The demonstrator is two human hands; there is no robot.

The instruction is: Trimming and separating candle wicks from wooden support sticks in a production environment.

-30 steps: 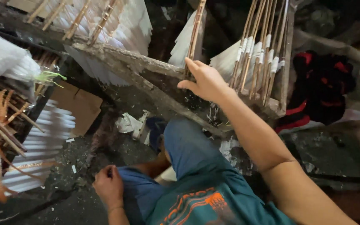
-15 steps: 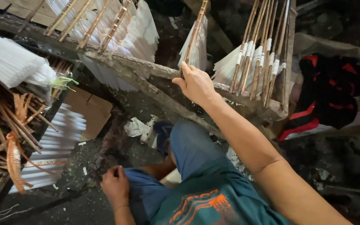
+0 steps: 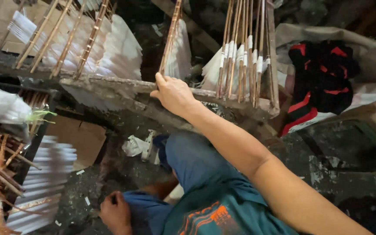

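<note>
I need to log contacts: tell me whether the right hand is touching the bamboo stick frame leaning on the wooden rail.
Touching. The head view shows the right hand with fingers wrapped around the bamboo stick frame just above the wooden rail.

A worn grey wooden rail [image 3: 109, 85] runs across the scene ahead of the person. The right hand [image 3: 173, 93] rests on it, at the foot of a thin bamboo stick with white paper fringe [image 3: 170, 39] leaning over the rail. More such sticks lean left and right of it. A red-and-black cloth [image 3: 320, 82] lies far right on a sack. The left hand [image 3: 115, 212] sits low by the knee, right of a stack of white paper strips [image 3: 44, 182] on the floor.
</note>
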